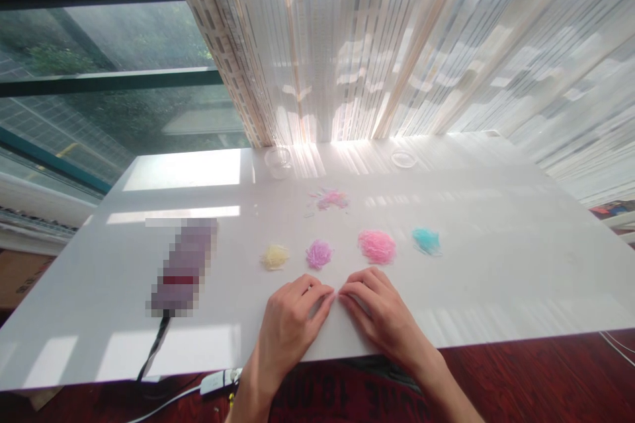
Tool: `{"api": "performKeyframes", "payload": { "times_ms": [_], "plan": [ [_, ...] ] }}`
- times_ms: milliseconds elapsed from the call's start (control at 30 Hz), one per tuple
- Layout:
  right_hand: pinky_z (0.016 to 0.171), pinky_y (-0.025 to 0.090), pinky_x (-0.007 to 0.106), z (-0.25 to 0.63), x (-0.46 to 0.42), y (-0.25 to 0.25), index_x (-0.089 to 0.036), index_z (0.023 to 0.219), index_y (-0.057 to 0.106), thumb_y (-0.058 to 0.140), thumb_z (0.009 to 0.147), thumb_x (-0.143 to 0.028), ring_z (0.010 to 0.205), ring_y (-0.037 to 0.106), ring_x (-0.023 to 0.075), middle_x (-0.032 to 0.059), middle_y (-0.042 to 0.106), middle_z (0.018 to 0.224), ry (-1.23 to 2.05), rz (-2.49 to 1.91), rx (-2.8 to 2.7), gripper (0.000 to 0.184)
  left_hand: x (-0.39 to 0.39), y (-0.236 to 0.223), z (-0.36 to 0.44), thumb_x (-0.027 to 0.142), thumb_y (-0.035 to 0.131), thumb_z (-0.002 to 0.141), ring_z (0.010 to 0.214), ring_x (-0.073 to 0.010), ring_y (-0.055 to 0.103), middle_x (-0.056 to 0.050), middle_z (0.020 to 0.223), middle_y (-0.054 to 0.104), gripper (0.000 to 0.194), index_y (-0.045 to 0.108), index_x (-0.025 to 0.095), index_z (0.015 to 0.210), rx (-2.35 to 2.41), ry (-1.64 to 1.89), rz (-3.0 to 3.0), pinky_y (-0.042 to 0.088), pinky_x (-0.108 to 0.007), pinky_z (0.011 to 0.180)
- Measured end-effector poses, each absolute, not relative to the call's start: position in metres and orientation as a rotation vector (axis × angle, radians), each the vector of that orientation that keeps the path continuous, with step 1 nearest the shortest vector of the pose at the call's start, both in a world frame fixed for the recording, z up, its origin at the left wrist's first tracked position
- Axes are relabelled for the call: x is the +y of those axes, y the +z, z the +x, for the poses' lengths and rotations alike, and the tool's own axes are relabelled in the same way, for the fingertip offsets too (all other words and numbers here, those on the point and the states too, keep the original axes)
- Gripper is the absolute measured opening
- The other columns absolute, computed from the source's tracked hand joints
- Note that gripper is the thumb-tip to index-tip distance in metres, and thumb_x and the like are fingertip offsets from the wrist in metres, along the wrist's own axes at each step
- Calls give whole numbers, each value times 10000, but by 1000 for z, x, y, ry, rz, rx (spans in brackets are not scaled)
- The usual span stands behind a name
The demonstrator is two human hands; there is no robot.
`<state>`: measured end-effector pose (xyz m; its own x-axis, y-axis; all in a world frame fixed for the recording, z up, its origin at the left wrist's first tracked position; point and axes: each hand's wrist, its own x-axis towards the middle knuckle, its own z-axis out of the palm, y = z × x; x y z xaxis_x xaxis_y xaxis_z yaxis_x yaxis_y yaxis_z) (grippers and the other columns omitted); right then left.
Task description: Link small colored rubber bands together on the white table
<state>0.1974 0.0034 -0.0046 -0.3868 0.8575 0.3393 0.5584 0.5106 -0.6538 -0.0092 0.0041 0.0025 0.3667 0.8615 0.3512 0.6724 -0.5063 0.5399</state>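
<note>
My left hand (296,310) and my right hand (373,307) rest low over the white table (496,264) near its front edge. Both are closed in a pinch, thumb against fingers, with the fingertips of the two hands almost meeting. Anything between the fingertips is too small to make out. Just beyond them four piles of thin short strips lie in a row: a yellow pile (274,256), a purple pile (319,254), a larger pink pile (377,246) and a turquoise pile (426,240). Farther back is a loose mixed-colour pile (331,199), mostly pink.
A clear round container (279,160) and a clear round lid-like piece (403,159) stand at the table's back. On the left lies a blurred-out purplish object (183,271) with a black cord (157,340). A white power strip (219,381) is below the front edge.
</note>
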Motion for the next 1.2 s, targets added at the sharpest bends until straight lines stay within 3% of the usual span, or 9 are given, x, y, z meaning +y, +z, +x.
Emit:
{"api": "performKeyframes", "payload": {
  "times_ms": [267, 533, 800, 1067, 1200],
  "plan": [
    [781, 499, 367, 202, 3, -8, -222, 1039, 608, 527, 1049, -143, 857, 596, 204, 38, 676, 916, 656, -1134, -2016, 114, 4, 5, -6, 157, 608, 991, 752, -153, 659, -4, 859, 697, 91, 644, 217, 932, 1320, 969, 2166, 470, -248, 667],
    [748, 495, 344, 203, 2, -9, -237, 1025, 609, 532, 1045, -163, 812, 596, 194, 20, 669, 876, 680, -1177, -1986, 109, 3, 6, -8, 199, 595, 1001, 582, -120, 508, 23, 791, 662, 120, 615, 217, 884, 1327, 933, 2117, 423, -251, 610],
    [729, 522, 303, 201, 3, -7, -247, 1029, 627, 578, 1000, -134, 804, 642, 178, 16, 684, 878, 716, -1145, -1919, 127, 4, 5, -9, 193, 603, 995, 578, -119, 496, 20, 804, 667, 90, 628, 219, 912, 1283, 948, 2133, 424, -245, 602],
    [756, 559, 325, 202, 3, -6, -252, 1146, 666, 586, 1000, -129, 840, 670, 192, 38, 729, 928, 695, -1105, -1927, 207, 3, 4, -9, 175, 607, 985, 578, -114, 486, 12, 824, 673, 70, 631, 218, 935, 1263, 968, 2120, 429, -240, 600],
    [752, 569, 330, 201, 4, -5, -247, 1114, 684, 575, 990, -93, 847, 672, 196, 40, 742, 928, 697, -1061, -1939, 226, 3, 4, -10, 170, 607, 979, 580, -113, 483, 5, 824, 671, 67, 634, 213, 934, 1260, 976, 2116, 433, -235, 593]
  ]
}}
